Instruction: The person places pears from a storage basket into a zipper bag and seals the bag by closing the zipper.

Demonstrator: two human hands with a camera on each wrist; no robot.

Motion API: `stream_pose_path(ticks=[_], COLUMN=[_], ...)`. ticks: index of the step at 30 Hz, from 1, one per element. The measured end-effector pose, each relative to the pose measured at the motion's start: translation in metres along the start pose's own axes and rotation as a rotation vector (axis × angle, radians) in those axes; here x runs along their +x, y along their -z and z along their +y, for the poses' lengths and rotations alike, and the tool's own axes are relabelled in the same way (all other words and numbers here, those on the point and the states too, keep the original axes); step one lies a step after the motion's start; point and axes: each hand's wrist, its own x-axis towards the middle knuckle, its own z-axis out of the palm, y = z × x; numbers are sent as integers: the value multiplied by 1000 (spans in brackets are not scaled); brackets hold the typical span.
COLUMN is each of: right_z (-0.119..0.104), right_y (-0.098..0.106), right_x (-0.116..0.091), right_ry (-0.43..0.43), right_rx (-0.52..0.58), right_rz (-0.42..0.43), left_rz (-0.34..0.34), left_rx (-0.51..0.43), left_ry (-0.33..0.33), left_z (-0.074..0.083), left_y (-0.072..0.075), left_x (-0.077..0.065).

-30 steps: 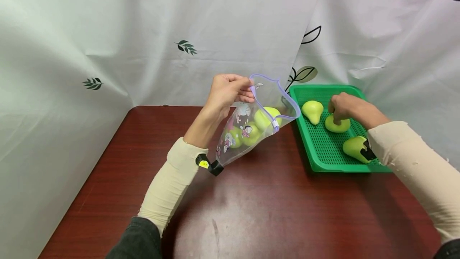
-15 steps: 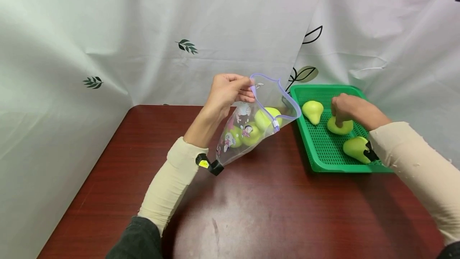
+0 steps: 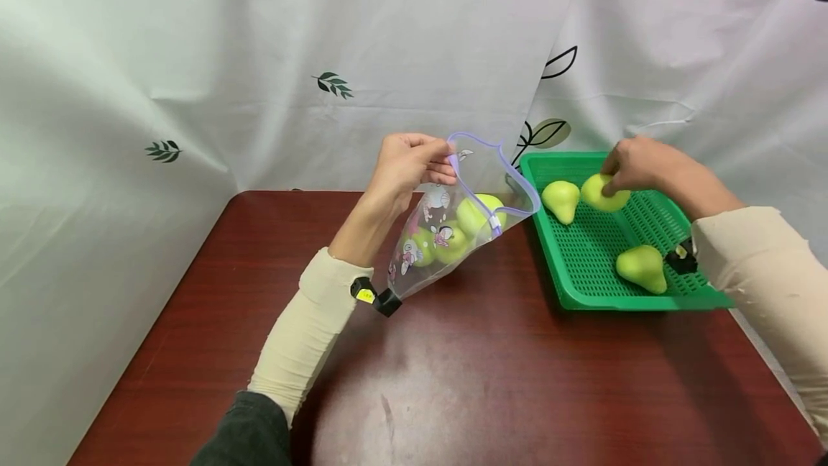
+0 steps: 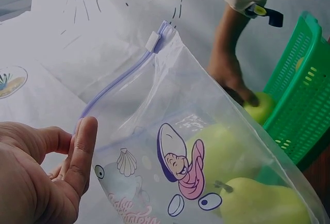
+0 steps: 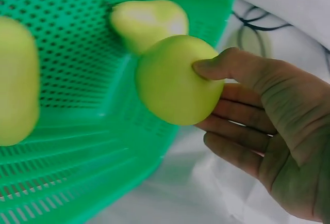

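Observation:
My left hand (image 3: 414, 164) pinches the purple zip rim of a clear cartoon-printed zip bag (image 3: 420, 218). The bag's mouth gapes toward the right, and several yellow-green pears (image 4: 263, 203) lie inside. Above the green basket (image 3: 563, 290), my right hand (image 3: 647, 164) holds another pear (image 3: 598, 193) between thumb and fingers. In the right wrist view that pear (image 5: 175, 84) shows only a rounded side, its stem out of sight. Two more pears rest in the basket, one at the back left (image 3: 560, 200) and one at the front (image 3: 642, 268).
The basket stands at the right of a dark red wooden table (image 3: 453, 380). White cloth (image 3: 388, 20) with leaf prints hangs behind. A purple slider (image 3: 495, 223) sits on the bag's rim, facing the basket's left wall.
My right hand has lifted the pear off the basket floor, upward and toward the back. The left hand and bag have stayed almost still.

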Motion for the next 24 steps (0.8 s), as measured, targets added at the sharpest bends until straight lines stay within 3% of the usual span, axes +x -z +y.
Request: stream_pose_path(ticks=[11,24], right_z=[-15,-46], right_y=[44,72], right_x=[-9,-26], right_ry=[-22,-54], right_rx=[68,347], right_rz=[172,352], left_rz=[2,2], left_rx=[9,12], left_ry=[-4,10], left_z=[1,3], left_y=[2,4], left_x=[-2,1])
